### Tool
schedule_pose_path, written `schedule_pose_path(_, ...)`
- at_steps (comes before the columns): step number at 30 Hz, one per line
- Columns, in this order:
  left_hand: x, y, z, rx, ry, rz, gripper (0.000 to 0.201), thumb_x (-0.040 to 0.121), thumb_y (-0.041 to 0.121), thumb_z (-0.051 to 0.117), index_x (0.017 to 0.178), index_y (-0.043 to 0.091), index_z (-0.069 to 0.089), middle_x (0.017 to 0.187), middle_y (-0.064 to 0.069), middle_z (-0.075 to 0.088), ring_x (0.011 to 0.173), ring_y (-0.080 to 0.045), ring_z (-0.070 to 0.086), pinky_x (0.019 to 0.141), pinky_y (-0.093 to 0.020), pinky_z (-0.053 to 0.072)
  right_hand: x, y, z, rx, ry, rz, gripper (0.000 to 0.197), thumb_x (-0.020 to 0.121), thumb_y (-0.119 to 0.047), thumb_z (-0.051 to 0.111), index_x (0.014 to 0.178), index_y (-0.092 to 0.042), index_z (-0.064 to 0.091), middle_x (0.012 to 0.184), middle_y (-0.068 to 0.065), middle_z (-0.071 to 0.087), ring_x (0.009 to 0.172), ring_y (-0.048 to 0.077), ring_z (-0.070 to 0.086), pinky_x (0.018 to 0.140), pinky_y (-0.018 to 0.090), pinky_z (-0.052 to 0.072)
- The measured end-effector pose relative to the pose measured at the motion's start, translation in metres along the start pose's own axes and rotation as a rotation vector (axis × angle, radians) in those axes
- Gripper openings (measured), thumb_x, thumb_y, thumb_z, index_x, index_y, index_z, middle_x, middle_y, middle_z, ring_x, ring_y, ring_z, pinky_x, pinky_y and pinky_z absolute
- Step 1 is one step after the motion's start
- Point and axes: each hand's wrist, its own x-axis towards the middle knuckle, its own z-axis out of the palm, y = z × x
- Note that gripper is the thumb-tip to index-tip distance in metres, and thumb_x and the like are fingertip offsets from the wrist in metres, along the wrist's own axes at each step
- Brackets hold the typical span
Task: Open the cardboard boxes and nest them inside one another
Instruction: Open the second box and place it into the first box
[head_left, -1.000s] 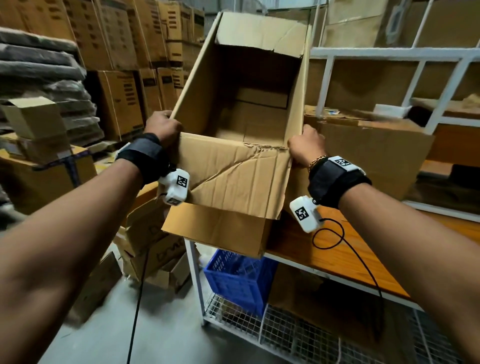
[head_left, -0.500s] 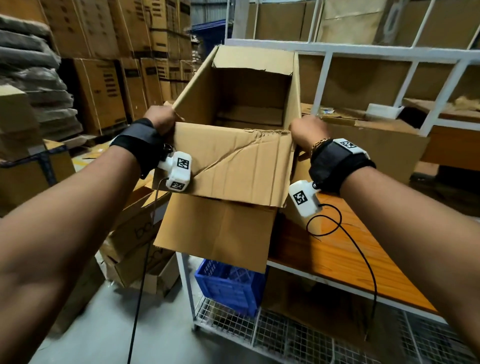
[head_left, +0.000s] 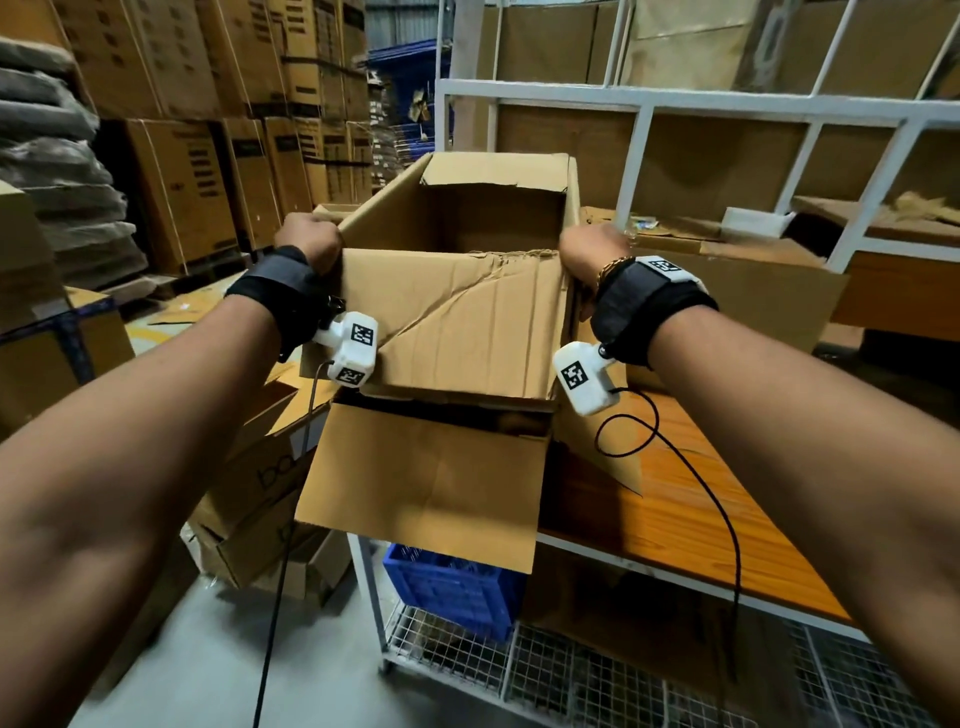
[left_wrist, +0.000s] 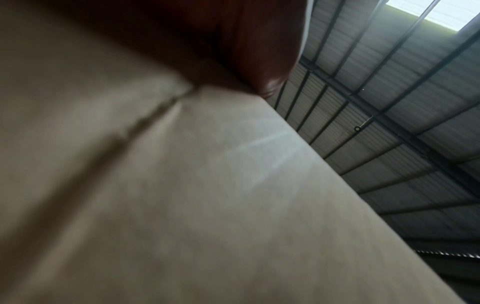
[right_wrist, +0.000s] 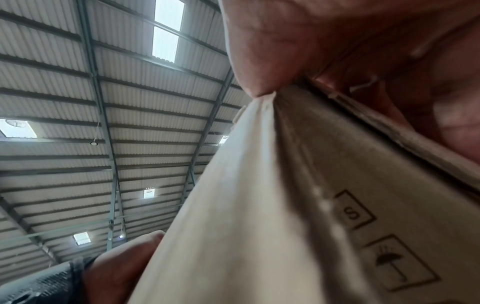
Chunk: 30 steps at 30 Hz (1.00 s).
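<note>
An open brown cardboard box (head_left: 457, 322) is held upright in mid air above the corner of a wooden shelf (head_left: 670, 499). Its top is open and its creased near flap is folded down outside. A lower flap (head_left: 426, 483) hangs beneath it. My left hand (head_left: 311, 240) grips the box's left top corner. My right hand (head_left: 589, 249) grips the right top corner. The left wrist view shows blurred box wall (left_wrist: 182, 205) with a finger over its rim. In the right wrist view the box wall (right_wrist: 259, 216) bears printed handling symbols.
A second, larger open carton (head_left: 753, 280) stands on the shelf right of the held box. The white metal rack (head_left: 639, 156) rises behind. A blue crate (head_left: 452, 592) sits on the wire bottom shelf. Stacked cartons (head_left: 182, 197) and loose boxes (head_left: 260, 493) fill the left floor.
The box has come down from a forward tilt to upright and sits lower, both hands still on its top corners. The lower flap hangs further down now.
</note>
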Motion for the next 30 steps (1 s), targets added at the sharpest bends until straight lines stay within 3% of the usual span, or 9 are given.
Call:
schedule_pose_path(6,0.000,0.000,-0.002,0.054,0.005,0.028,0.038,0.092,0.012,0.049,0.126,0.021,0.065,0.127,-0.005,0.064,0.113,-0.027,0.060,0.101,-0.034,0.048,-0.007,0.006,0.004,-0.049,-0.046,-0.001,0.052,0.091,-0.026,0.042,0.137,-0.002,0.048,0.129,0.019,0.059,0.108,0.039,0.063,0.093,0.048,0.054)
schedule_pose_path(11,-0.008,-0.028,0.014,0.089,-0.028,0.023,0.039,0.086,0.019,0.056,0.122,0.027,0.068,0.126,-0.001,0.066,0.115,-0.026,0.060,0.103,-0.035,0.047,-0.010,0.037,0.010,-0.218,-0.073,0.014,0.060,0.083,-0.035,0.047,0.136,-0.005,0.051,0.133,0.016,0.058,0.113,0.037,0.060,0.097,0.045,0.051)
schedule_pose_path(15,-0.016,-0.062,0.026,0.185,-0.036,0.035,0.052,0.078,0.016,0.062,0.128,0.032,0.062,0.128,-0.001,0.065,0.114,-0.026,0.061,0.103,-0.037,0.047,-0.017,0.069,0.020,-0.418,-0.102,-0.024,0.047,0.089,-0.036,0.052,0.129,-0.011,0.055,0.113,0.011,0.063,0.106,0.033,0.058,0.085,0.038,0.049)
schedule_pose_path(19,-0.032,-0.103,0.038,0.611,-0.151,0.066,0.045,0.078,0.015,0.060,0.121,0.027,0.063,0.126,-0.012,0.061,0.111,-0.036,0.059,0.098,-0.048,0.048,-0.024,0.105,0.039,-0.666,-0.238,-0.042,0.065,0.082,-0.042,0.050,0.142,-0.020,0.041,0.140,0.016,0.049,0.123,0.040,0.050,0.100,0.046,0.045)
schedule_pose_path(22,-0.041,-0.130,0.047,0.743,-0.305,0.048,0.069,0.085,0.018,0.055,0.149,0.026,0.031,0.150,-0.012,0.038,0.126,-0.037,0.049,0.105,-0.043,0.042,-0.029,0.128,0.051,-0.708,-0.302,-0.013,0.077,0.086,-0.050,0.047,0.155,-0.028,0.019,0.157,0.013,0.029,0.136,0.040,0.039,0.106,0.051,0.039)
schedule_pose_path(24,-0.045,-0.140,0.050,0.765,-0.297,0.042,0.076,0.089,0.018,0.052,0.154,0.028,0.014,0.157,-0.010,0.025,0.130,-0.037,0.044,0.104,-0.041,0.040,-0.030,0.136,0.054,-0.702,-0.288,-0.025,0.079,0.091,-0.054,0.042,0.157,-0.031,0.007,0.163,0.009,0.018,0.141,0.040,0.033,0.107,0.052,0.035)
schedule_pose_path(27,-0.049,-0.144,0.054,0.790,-0.248,0.056,0.077,0.090,0.018,0.050,0.155,0.028,0.009,0.158,-0.010,0.021,0.131,-0.038,0.043,0.105,-0.043,0.040,-0.027,0.138,0.051,-0.719,-0.279,-0.063,0.078,0.091,-0.053,0.043,0.157,-0.031,0.009,0.162,0.009,0.017,0.141,0.040,0.032,0.106,0.053,0.034)
schedule_pose_path(30,-0.049,-0.144,0.057,0.778,-0.245,0.028,0.080,0.089,0.020,0.053,0.154,0.029,0.008,0.157,-0.009,0.022,0.131,-0.039,0.041,0.105,-0.045,0.040,-0.022,0.136,0.046,-0.739,-0.264,-0.105,0.074,0.088,-0.050,0.049,0.153,-0.027,0.021,0.158,0.012,0.025,0.137,0.039,0.037,0.103,0.051,0.038)
